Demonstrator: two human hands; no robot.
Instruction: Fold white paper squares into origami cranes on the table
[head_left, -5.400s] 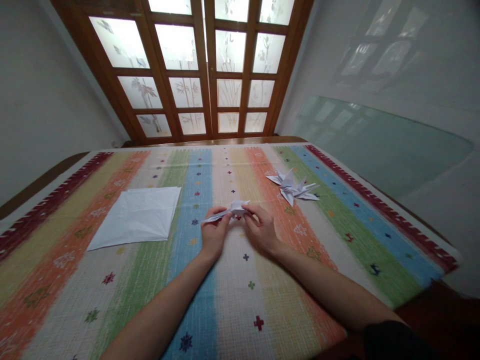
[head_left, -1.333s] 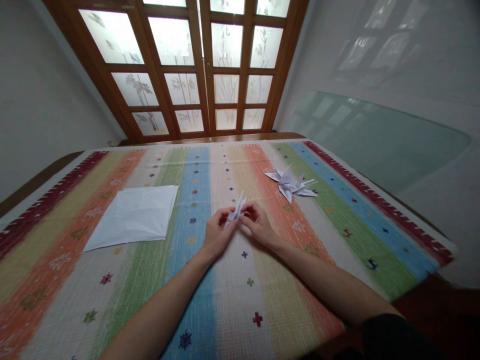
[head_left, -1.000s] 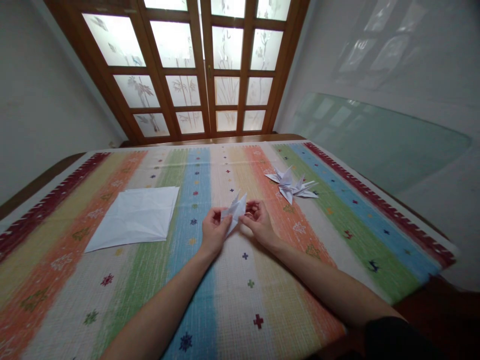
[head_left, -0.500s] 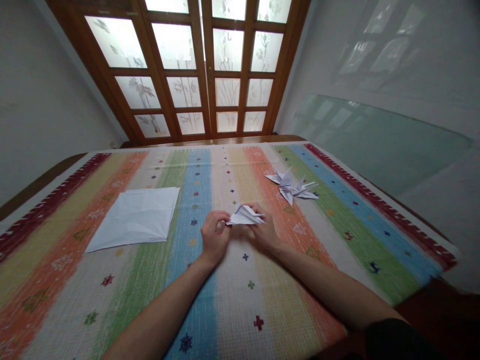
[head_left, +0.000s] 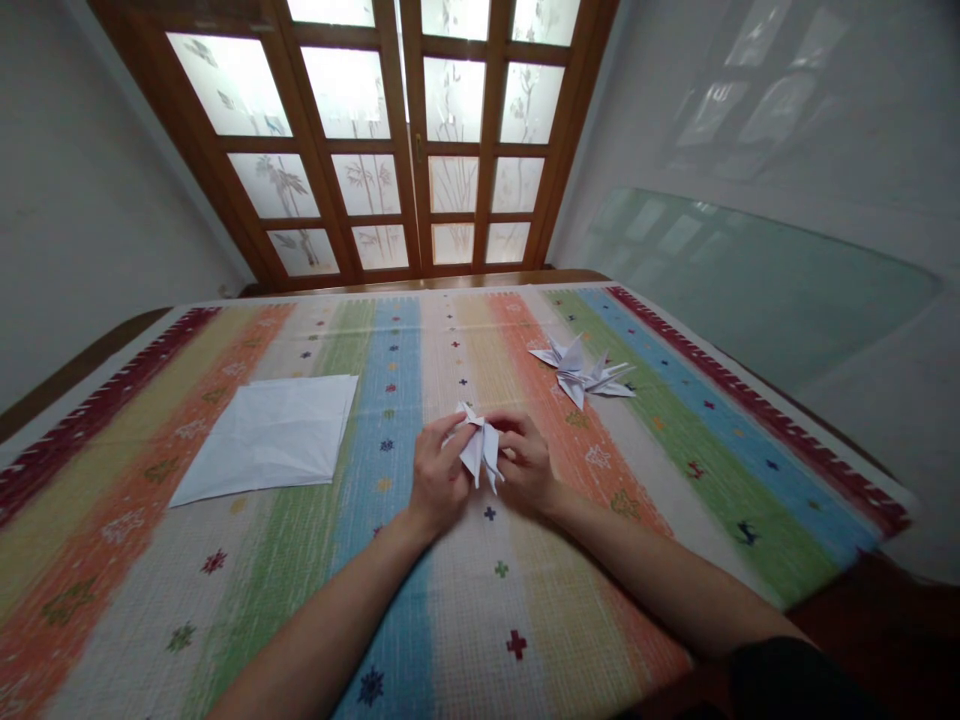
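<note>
A small folded white paper piece (head_left: 480, 450) sits between my two hands above the middle of the striped tablecloth (head_left: 225, 560), its long points hanging toward me. My left hand (head_left: 436, 478) pinches its left side with fingers closed. On the right side, my right hand (head_left: 525, 462) grips it, fingers curled. Both wrists rest near the cloth.
A stack of flat white paper sheets (head_left: 270, 435) lies on the left. Two or three finished folded paper cranes (head_left: 581, 370) lie at the right back. Behind the table stands a wooden door with frosted glass panes (head_left: 390, 140). A wall runs along the right.
The paper piece has been turned between my fingers: half a second ago it lay flat pointing right, now its points hang down toward me. My hands stay in place.
</note>
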